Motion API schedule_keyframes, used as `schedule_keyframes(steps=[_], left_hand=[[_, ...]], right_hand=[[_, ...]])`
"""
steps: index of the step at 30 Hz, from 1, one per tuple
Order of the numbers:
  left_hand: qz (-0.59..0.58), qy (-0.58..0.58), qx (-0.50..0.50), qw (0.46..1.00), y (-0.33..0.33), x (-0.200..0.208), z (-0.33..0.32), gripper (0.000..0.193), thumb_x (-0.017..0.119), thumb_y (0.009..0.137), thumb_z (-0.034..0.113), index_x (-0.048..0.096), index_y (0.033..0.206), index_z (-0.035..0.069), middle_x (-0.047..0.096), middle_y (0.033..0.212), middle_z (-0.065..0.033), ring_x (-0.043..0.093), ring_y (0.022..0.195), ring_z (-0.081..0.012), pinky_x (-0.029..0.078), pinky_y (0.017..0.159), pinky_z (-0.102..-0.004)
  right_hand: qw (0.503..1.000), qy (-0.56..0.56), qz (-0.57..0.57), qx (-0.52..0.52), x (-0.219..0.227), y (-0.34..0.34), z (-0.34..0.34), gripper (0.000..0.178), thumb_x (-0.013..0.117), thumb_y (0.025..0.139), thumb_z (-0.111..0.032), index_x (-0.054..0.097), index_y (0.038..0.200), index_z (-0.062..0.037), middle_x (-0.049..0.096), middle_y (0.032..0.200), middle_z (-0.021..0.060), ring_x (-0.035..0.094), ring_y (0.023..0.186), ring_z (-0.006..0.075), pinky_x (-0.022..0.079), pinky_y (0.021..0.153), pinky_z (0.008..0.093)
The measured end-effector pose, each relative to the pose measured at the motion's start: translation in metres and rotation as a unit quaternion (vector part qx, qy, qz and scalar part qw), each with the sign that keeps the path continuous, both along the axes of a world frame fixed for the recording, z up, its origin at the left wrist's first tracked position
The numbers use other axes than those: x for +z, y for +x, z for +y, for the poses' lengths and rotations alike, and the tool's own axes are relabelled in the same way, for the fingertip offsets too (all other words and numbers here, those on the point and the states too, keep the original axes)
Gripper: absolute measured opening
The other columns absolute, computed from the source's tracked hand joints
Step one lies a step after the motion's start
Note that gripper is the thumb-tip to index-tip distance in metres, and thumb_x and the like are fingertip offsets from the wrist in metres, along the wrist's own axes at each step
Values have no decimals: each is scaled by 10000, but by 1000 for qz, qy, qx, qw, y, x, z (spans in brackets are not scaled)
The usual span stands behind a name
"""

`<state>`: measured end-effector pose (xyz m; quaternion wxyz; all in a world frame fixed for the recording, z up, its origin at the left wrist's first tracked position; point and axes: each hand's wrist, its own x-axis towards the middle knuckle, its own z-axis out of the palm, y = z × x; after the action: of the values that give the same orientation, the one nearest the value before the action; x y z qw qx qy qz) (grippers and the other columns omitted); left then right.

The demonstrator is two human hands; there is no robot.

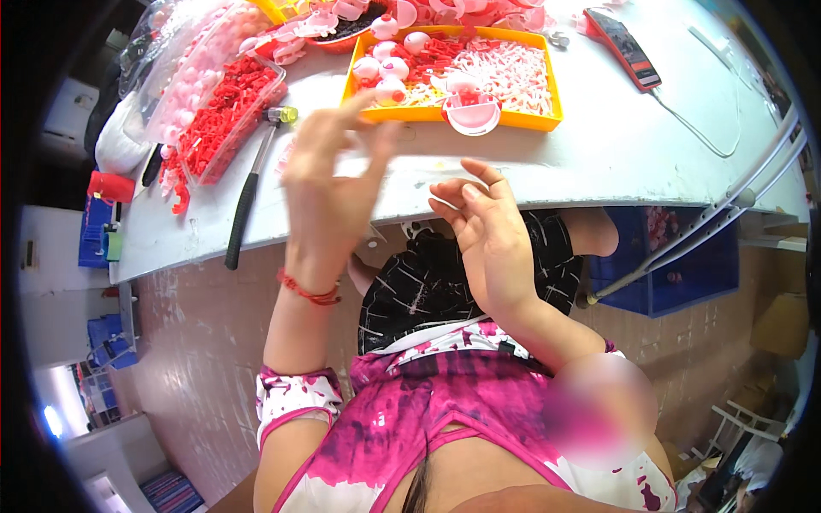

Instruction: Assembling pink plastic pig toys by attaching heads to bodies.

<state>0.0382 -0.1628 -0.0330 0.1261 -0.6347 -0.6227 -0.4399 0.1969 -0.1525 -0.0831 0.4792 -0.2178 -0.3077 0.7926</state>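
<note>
My left hand, blurred by motion, hovers over the table in front of the yellow tray. Its thumb and index finger are spread, and nothing shows between them. My right hand is raised near the table's front edge, fingers loosely bent and apart, holding nothing visible. In the tray lie several pink-and-white balls, small red plastic parts and small pink-and-white parts. A pink, rounded plastic piece with a white rim rests over the tray's near wall.
To the left are a clear box of red parts, a bag of pink balls and a black-handled hammer. A red-edged phone with a white cable lies far right. A metal crutch leans beside a blue bin.
</note>
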Motion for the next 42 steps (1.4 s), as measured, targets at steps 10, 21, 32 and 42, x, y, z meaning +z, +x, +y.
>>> schedule_keyframes(steps=[10, 21, 32, 42], left_hand=[[55, -100, -162, 980, 18, -20, 27, 220, 649, 797, -8, 655, 1013, 30, 624, 818, -116, 635, 679, -245, 508, 590, -312], [205, 45, -210, 955, 9, -29, -9, 316, 630, 649, -10, 656, 962, -32, 626, 884, -134, 651, 770, -250, 532, 616, -309], [239, -9, -177, 955, 20, -40, -37, 357, 674, 587, 53, 701, 942, 55, 560, 827, -39, 580, 689, -157, 486, 560, -258], [231, -56, -184, 954, 28, -39, -45, 329, 762, 643, 82, 717, 969, 93, 528, 772, -14, 544, 612, -129, 440, 512, -241]], right_hand=[[998, -54, 31, 18, 0, 16, 2, 305, 370, 987, -148, 358, 1254, -1, 546, 1104, 162, 542, 1067, 220, 409, 987, 361], [987, -62, 111, 101, 1, 30, 28, 531, 396, 985, -409, 340, 1349, -27, 473, 1303, 198, 476, 1215, 280, 352, 1070, 410], [941, -77, 225, 241, -30, 26, 20, 547, 443, 970, -375, 338, 1363, -9, 457, 1337, 208, 435, 1265, 279, 321, 1083, 435], [934, -79, 229, 264, -45, 38, 17, 490, 411, 995, -296, 335, 1359, 22, 453, 1332, 212, 460, 1242, 300, 354, 1067, 439]])
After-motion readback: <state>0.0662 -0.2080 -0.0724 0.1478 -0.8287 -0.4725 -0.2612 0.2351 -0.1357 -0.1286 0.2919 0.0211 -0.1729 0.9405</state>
